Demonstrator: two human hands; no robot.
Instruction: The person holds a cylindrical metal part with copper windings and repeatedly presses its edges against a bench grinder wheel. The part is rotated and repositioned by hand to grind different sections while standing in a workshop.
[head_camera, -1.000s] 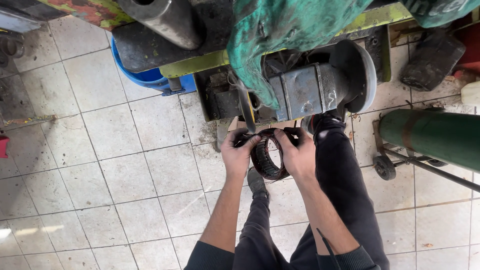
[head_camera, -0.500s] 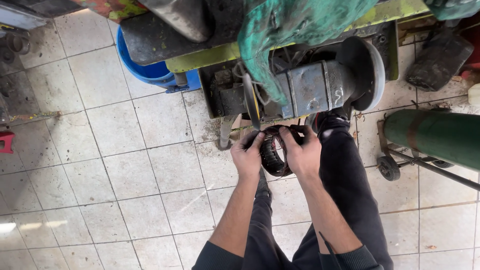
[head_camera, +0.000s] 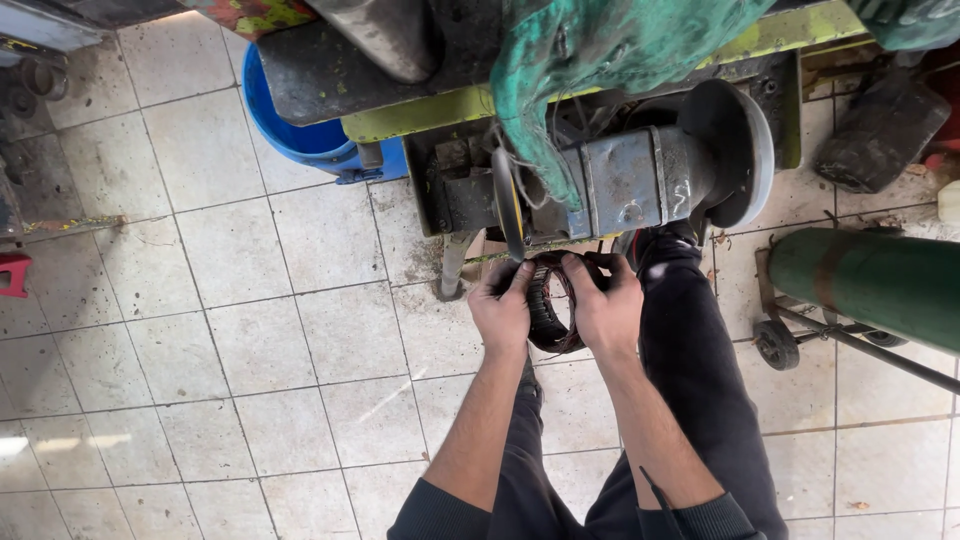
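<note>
Head view shows both my hands wrapped around a dark metal ring (head_camera: 550, 305) with slotted inner teeth, held just below the bench grinder (head_camera: 625, 180) at twelve o'clock from my wrists. My left hand (head_camera: 503, 308) is closed on the ring's nine o'clock rim, and my right hand (head_camera: 606, 300) is closed on its three o'clock rim, thumbs lying over the top edge. The ring sits on edge, close beside the thin grinding wheel (head_camera: 508, 200); I cannot tell whether it touches the wheel. To do this well, I judge I should keep the grip even on both sides, keep my fingertips off the rim nearest the wheel, and steady my forearms. A green cloth (head_camera: 600, 50) hangs over the grinder, and a green cylinder (head_camera: 870, 285) lies at three o'clock.
</note>
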